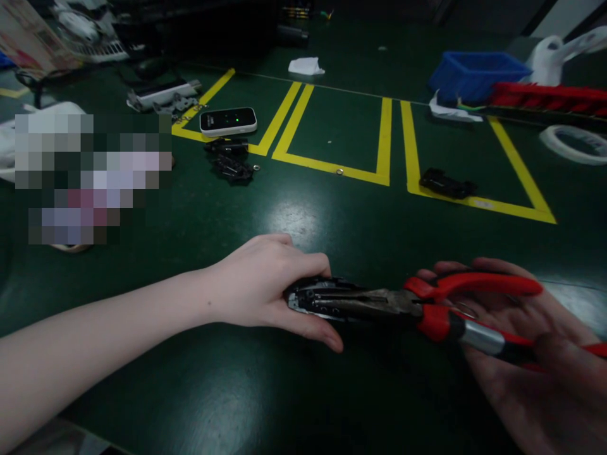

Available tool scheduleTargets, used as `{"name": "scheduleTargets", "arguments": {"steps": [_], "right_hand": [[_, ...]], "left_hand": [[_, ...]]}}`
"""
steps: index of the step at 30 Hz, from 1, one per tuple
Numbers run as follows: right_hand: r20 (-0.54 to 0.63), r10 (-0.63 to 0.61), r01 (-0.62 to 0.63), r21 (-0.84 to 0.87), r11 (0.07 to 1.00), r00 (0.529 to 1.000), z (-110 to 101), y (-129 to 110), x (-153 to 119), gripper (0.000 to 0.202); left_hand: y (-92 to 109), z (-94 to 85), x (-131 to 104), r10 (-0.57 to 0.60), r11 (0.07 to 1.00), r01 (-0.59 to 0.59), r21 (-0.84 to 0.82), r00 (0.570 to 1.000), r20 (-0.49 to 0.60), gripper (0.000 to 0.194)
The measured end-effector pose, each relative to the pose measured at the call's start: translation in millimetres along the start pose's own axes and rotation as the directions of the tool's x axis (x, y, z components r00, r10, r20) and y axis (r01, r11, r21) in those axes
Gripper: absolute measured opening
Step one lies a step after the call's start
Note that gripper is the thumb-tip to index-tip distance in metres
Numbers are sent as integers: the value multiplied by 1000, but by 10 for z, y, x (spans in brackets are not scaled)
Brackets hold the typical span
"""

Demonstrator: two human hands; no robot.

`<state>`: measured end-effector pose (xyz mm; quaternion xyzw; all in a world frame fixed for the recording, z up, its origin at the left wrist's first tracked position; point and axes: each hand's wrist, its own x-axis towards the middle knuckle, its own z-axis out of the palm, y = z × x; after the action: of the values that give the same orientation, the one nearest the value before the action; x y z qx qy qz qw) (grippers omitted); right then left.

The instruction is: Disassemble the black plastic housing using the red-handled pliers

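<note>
My left hand (279,284) is wrapped round a dark, elongated mechanical part (317,298) just above the green tabletop, its thumb along the near side. Red-and-black pliers (434,303) lie across the palm and fingers of my right hand (535,341), with the thumb over the lower handle. The metal jaws of the pliers point left and meet the dark part; whether they clamp it cannot be made out.
Yellow tape outlines (336,167) mark the green table (199,392). Beyond my hands are black parts (232,167), another black part (446,183), a white device (228,121), a blue bin (478,76), a red rack (550,98) and a tape roll (576,144).
</note>
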<state>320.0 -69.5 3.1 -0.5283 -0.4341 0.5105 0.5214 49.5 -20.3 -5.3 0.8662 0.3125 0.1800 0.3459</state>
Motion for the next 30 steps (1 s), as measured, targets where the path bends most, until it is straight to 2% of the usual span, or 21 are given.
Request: {"name": "scheduleTargets", "arguments": {"steps": [7,15,22,26,30], "right_hand": [[17,37,-37,1,999,999,-12,26,-22,41],[-6,13,-13,5,1000,1000,19,1,11,40],[-10,14,-14,29,999,1000,30,0,-11,42],[16,4,-5,15,1000,1000,-22,15,-37,41],[2,-55,55,-26,998,999,-128,86,-86,42]], "left_hand": [[22,-29,24,2,1000,-3,16,999,51,56],[4,-2,9,18,1000,-19,24,999,34,55],[8,-39,7,-16,998,17,-54,999,31,53],[-3,-39,7,4,998,-3,-59,1000,19,53],[-5,-17,5,6,1000,-5,-6,1000,15,51]]}}
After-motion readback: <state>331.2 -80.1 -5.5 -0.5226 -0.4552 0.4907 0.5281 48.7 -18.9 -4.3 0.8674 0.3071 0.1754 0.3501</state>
